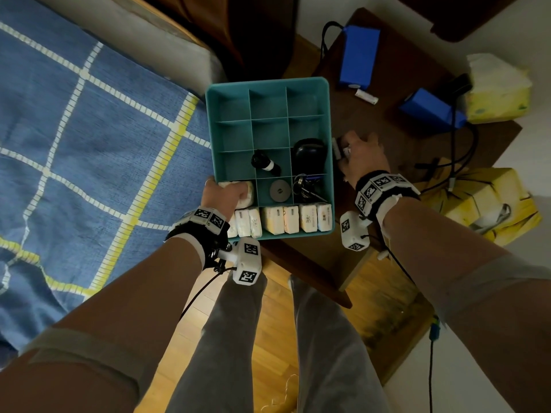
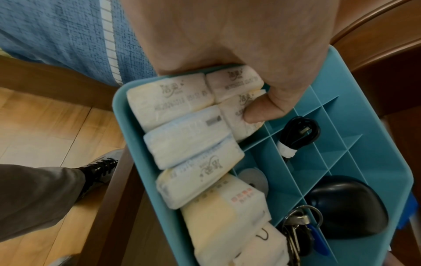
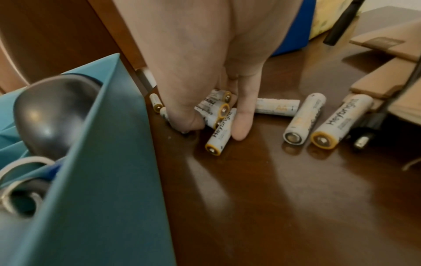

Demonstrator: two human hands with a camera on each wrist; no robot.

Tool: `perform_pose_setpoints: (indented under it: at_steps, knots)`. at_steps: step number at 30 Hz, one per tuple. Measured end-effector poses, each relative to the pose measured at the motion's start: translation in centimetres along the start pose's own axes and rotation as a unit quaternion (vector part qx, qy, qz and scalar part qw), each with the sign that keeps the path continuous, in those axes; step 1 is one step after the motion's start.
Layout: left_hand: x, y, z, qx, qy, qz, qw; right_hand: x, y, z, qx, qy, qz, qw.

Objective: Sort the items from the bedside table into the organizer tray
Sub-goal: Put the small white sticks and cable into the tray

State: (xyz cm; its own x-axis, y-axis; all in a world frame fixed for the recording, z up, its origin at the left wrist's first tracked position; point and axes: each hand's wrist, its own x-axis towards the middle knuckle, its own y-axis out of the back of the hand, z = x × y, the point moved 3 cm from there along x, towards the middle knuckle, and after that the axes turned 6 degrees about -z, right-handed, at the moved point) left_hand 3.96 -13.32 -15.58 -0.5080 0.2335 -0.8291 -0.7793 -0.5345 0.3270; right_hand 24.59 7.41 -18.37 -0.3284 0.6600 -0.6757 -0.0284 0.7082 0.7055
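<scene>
Left hand (image 1: 222, 195) grips tissue pack (image 2: 241, 115) inside tray (image 1: 326, 120). Right hand (image 1: 362, 158) on desk (image 3: 262, 189), fingers curled round batteries (image 3: 216, 109) beside tray.

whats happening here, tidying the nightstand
A person is sorting bedside-table clutter into a teal organizer tray. The left hand grips a tissue pack at the tray's near-left corner, by the row of packs already inside. The right hand gathers several batteries on the table just right of the tray; three more batteries lie loose nearby.
</scene>
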Motion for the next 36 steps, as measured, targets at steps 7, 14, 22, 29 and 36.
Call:
perform_pose_setpoints:
  at_steps: [7,14,22,29,36]
  knots:
    - [-0.2,-0.2,-0.3,0.005,-0.004,0.001,1.0,-0.2,0.2,1.2,0.063,0.007,0.024,0.998]
    - [-0.8,-0.4,-0.5,-0.002,-0.003,-0.01,1.0,-2.3,1.8,1.6,0.138,-0.004,0.084,0.987]
    - [-1.3,-0.4,-0.3,0.015,0.0,-0.013,1.0,-5.1,4.6,0.5,0.155,0.04,0.155,0.975]
    - [-1.5,-0.7,-0.4,0.021,0.0,-0.024,0.999,-6.3,4.7,-5.5,0.21,0.169,0.162,0.949]
    - [-1.2,-0.5,-0.7,0.025,0.006,-0.055,0.998,-5.1,3.9,-11.2,0.231,0.219,0.138,0.938]
